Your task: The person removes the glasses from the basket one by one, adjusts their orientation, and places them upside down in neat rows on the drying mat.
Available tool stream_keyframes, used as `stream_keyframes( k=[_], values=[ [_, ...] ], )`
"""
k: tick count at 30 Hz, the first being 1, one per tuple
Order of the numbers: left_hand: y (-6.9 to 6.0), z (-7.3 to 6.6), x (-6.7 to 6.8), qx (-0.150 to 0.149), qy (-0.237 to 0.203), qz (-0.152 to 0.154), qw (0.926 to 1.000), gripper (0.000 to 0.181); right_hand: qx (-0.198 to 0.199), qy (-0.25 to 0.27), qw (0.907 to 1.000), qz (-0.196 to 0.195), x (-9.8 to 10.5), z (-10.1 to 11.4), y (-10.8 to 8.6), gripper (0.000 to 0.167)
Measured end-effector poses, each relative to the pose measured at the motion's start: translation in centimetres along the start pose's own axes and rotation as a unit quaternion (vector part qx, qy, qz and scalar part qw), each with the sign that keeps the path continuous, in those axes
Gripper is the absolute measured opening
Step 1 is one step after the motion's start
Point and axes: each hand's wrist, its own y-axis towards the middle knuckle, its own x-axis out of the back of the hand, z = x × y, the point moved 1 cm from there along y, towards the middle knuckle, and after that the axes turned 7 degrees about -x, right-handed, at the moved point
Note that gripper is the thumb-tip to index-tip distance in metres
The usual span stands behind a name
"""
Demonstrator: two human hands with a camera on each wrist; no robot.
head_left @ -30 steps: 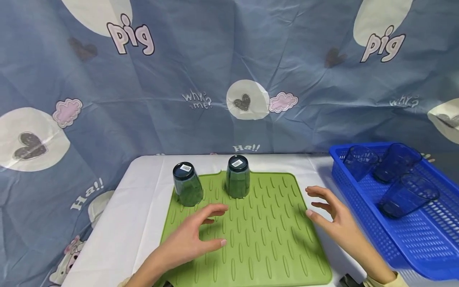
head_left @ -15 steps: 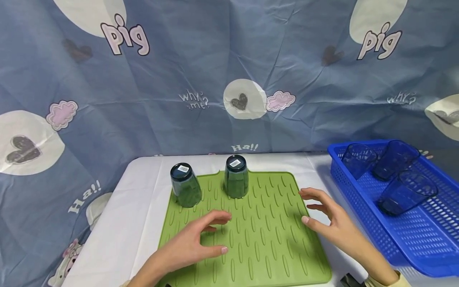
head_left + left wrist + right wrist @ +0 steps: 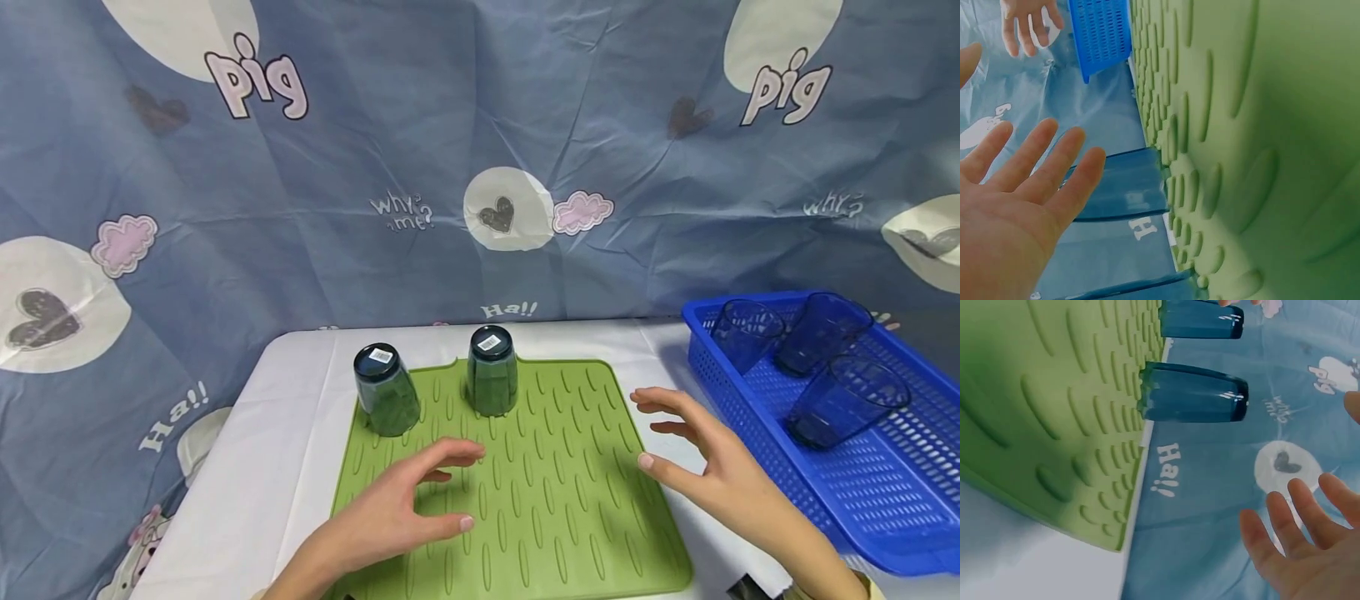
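Observation:
Two blue drinking glasses stand upside down on a green ridged mat [image 3: 540,517]: the left glass [image 3: 388,392] near its back left corner, the other glass [image 3: 492,375] at the middle of its back edge. Both bases carry a white label. Over the mat's left part hovers my left hand [image 3: 397,517], fingers loosely bent, thumb apart, holding nothing. My right hand [image 3: 720,467] hangs above the mat's right edge, equally relaxed and holding nothing. In the left wrist view, the left hand's fingers [image 3: 1035,162] are spread. The right wrist view shows the right palm [image 3: 1329,550] facing upward.
A blue plastic basket [image 3: 772,492] stands right of the mat, close to my right hand. Inside are three more glasses: one front [image 3: 847,404], one back left [image 3: 746,333] and one back right [image 3: 823,329]. A printed cloth [image 3: 337,150] hangs behind the white-covered table [image 3: 247,467].
My right hand dips left over the mat's edge, then shifts slightly back to the right. The left hand stays nearly still. The view shifts a little; glasses and basket keep their places.

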Motion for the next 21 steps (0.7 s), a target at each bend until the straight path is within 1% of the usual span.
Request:
stream_keyframes(
  k=[4, 6, 8, 10, 13, 17, 21],
  values=[
    [-0.1, -0.2, 0.4, 0.004, 0.006, -0.006, 1.0000, 0.059, 0.008, -0.024, 0.9997, 0.008, 0.7, 1.1, -0.4, 0.069],
    [-0.2, -0.2, 0.6, 0.001, 0.009, -0.009, 0.9999, 0.059, 0.009, -0.041, 0.9991, 0.010, 1.2, 1.6, -0.6, 0.070],
    [-0.2, -0.3, 0.6, -0.002, 0.010, -0.009, 0.9999, 0.060, 0.019, -0.054, 0.9983, 0.012, 1.7, 2.0, -0.8, 0.070],
    [-0.2, -0.3, 0.7, 0.001, 0.007, -0.005, 1.0000, 0.060, 0.028, -0.065, 0.9974, 0.011, 2.3, 2.4, -0.9, 0.070],
    [-0.2, -0.3, 0.6, 0.003, 0.006, 0.001, 1.0000, 0.060, 0.036, -0.074, 0.9966, 0.010, 3.0, 2.8, -1.1, 0.071],
    [-0.2, -0.3, 0.5, 0.010, 0.005, 0.006, 0.9999, 0.060, 0.035, -0.090, 0.9953, 0.003, 4.0, 3.2, -1.4, 0.072],
    [-0.1, -0.4, 0.6, 0.012, -0.003, 0.001, 0.9999, 0.058, 0.056, -0.096, 0.9938, -0.005, 5.2, 3.6, -1.5, 0.074]
  ],
)
